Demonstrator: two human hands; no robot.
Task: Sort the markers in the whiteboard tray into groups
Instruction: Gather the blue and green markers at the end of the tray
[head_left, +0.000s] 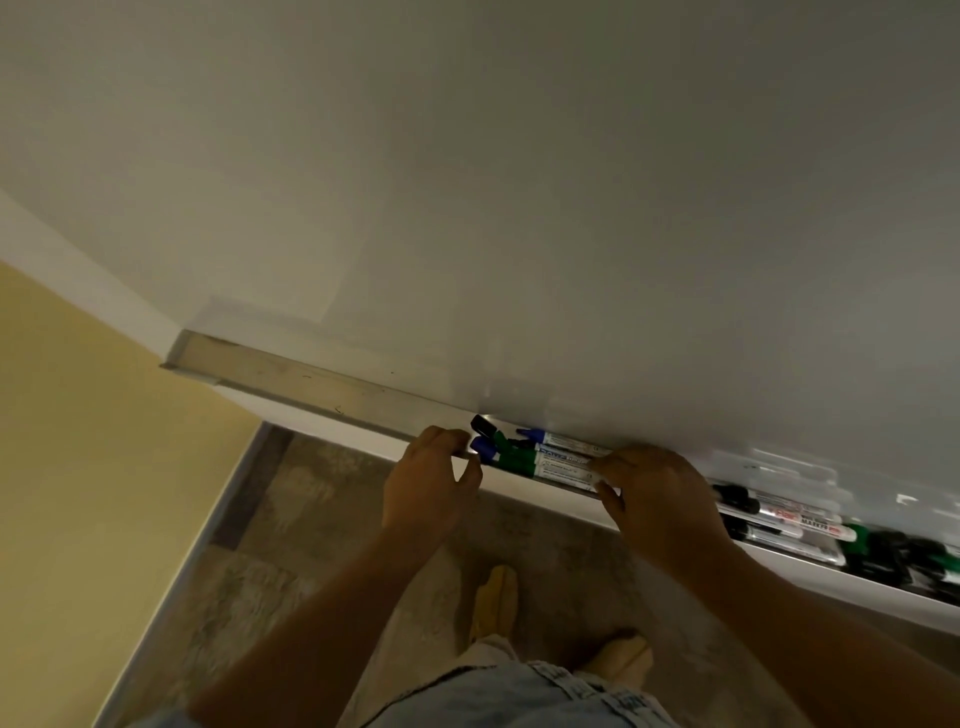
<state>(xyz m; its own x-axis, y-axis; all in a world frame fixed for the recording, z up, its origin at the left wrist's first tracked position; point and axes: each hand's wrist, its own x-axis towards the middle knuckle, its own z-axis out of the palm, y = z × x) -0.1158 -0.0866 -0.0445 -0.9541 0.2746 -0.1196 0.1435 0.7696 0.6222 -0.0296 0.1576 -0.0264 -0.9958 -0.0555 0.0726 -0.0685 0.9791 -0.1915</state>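
The tray (311, 387) runs along the bottom edge of the whiteboard (519, 208). Its left stretch is bare metal with a few dark scuffs.

Near the middle of the tray lies a left cluster of markers (558, 457), packed side by side along the channel with their caps pointing left. It includes a blue-capped marker (483, 448), a green-capped marker (517, 460) and a black cap (483, 426) against the board.

The left hand (428, 478) sits at the cap end of this cluster. Its fingers are curled at the tray's front lip, the thumb lies just below the lip, and the fingertips are close to the blue cap. Whether this grip is pinching a marker or only resting on the lip cannot be told.

The right hand (660, 493) covers the other end of the cluster, fingers bent over the barrels and thumb at the front lip. The back of the hand hides that grip, so it cannot be told either.

Further right in the same tray lies a right group of markers (789, 519), white barrels with black caps. Beyond it are green and black caps (893, 551) near the frame edge, blurred.

Below are a grey floor (311, 519), a yellow wall (78, 467) and the person's denim shorts (519, 696).
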